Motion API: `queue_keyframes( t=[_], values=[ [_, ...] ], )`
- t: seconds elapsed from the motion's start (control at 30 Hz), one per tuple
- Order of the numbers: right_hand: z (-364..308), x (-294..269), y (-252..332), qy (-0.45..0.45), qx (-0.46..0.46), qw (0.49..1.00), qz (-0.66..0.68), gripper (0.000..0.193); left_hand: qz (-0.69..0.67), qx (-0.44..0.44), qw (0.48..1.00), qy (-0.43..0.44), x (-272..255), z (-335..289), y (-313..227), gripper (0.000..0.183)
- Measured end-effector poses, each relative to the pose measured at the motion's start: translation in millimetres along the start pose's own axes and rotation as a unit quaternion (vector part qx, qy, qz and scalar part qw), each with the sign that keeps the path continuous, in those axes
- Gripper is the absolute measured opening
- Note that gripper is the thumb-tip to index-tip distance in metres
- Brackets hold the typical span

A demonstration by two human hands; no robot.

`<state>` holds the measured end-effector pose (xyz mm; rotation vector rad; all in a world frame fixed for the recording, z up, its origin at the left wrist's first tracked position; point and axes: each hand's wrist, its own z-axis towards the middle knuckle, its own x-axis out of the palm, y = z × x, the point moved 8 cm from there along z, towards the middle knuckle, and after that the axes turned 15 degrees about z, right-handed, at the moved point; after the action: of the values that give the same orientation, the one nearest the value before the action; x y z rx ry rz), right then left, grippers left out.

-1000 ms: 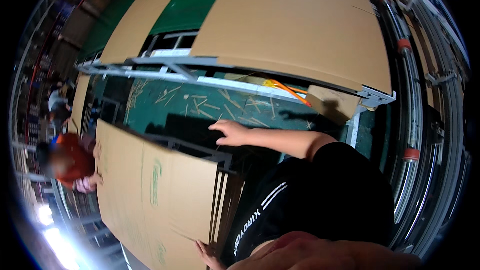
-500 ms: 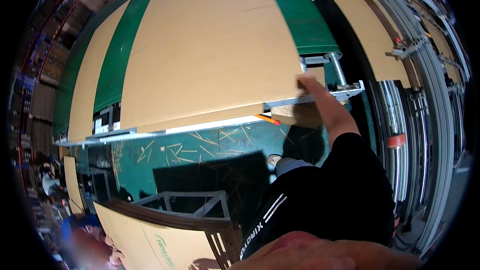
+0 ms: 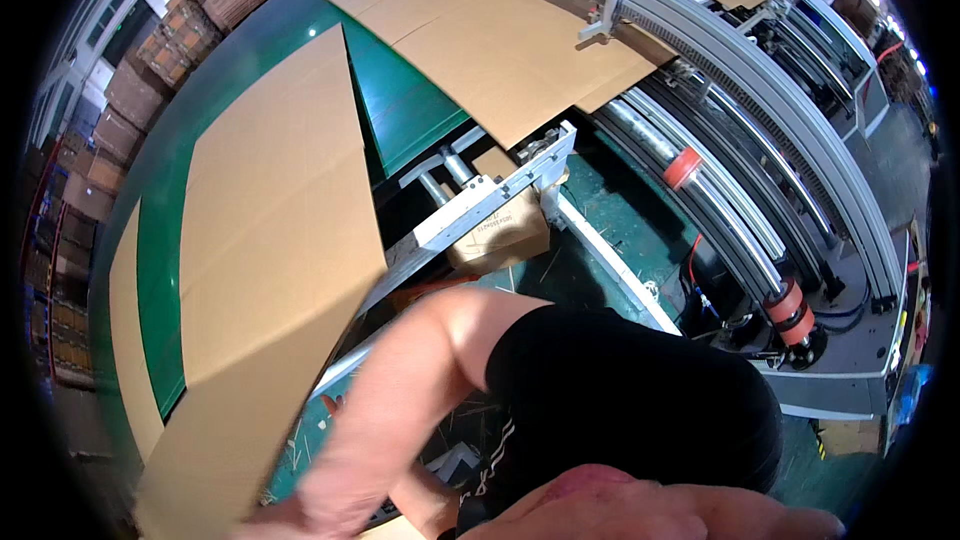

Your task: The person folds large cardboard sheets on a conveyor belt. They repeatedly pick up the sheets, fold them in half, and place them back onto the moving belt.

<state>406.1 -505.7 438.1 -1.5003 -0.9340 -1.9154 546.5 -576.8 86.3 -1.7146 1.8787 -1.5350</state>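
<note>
Sheet handling at a conveyor, seen from above: we judge the move of the middle cardboard sheet (image 3: 275, 210) to be under way and unfinished. Its upper part lies on the green belt (image 3: 405, 120), while its lower end extends past the belt's near edge, toward the lower left. What is left, in our reading, is the rest of that sheet's passage off the belt. Two others lie on the same surface, a narrow sheet (image 3: 124, 330) along the left edge and a wide sheet (image 3: 500, 50) at the right edge, toward the rollers (image 3: 738, 215); we cannot tell whether either is to be moved. The right hand (image 3: 268, 522) is blurred and cut by the lower border, close to the sheet's low end; whether it grips, we cannot tell. Of the left hand (image 3: 333, 406) we see only fingertips near the sheet's right edge, the remainder being hidden behind the right forearm; its closure is likewise unclear. The visible parts of the hands stand apart. We cannot separate bend from shadow across the sheet's darker lower portion, whose end is hard to trace.
</note>
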Motion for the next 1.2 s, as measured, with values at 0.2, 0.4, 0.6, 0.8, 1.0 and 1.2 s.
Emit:
queue_keyframes(
  t=[0.2, 0.4, 0.6, 0.8, 1.0, 1.2],
  values=[
    [-105.2, 81.0, 273.4, 0.086, -0.439, 0.891, 0.071, 0.087, -0.284, 0.028, 0.955, 0.086, 61.6, 20.4, 39.4, 0.067],
    [-285.3, -258.0, 424.6, -0.391, -0.636, 0.531, -0.401, 0.078, 0.006, 0.081, 0.995, -0.058, -38.2, 79.3, 24.1, 0.051],
    [-296.4, -415.6, 379.5, -0.635, -0.518, 0.554, -0.145, 0.073, -0.112, -0.003, 0.99, -0.083, -77.4, 75.4, -29.7, 0.051],
    [-227.7, -409.8, 450.4, -0.354, -0.585, 0.724, -0.09, 0.032, -0.125, 0.04, 0.983, -0.127, -69.0, 51.3, -68.7, 0.047],
    [-199.0, -320.0, 431.1, -0.282, -0.486, 0.82, -0.113, 0.027, -0.03, 0.065, 0.986, -0.151, -57.3, -35.3, -149.2, 0.047],
    [-146.3, -237.5, 276.0, -0.223, -0.36, 0.904, -0.061, 0.035, 0.131, 0.143, 0.906, -0.376, -83.0, -258.6, -212.6, 0.049]
  ],
)
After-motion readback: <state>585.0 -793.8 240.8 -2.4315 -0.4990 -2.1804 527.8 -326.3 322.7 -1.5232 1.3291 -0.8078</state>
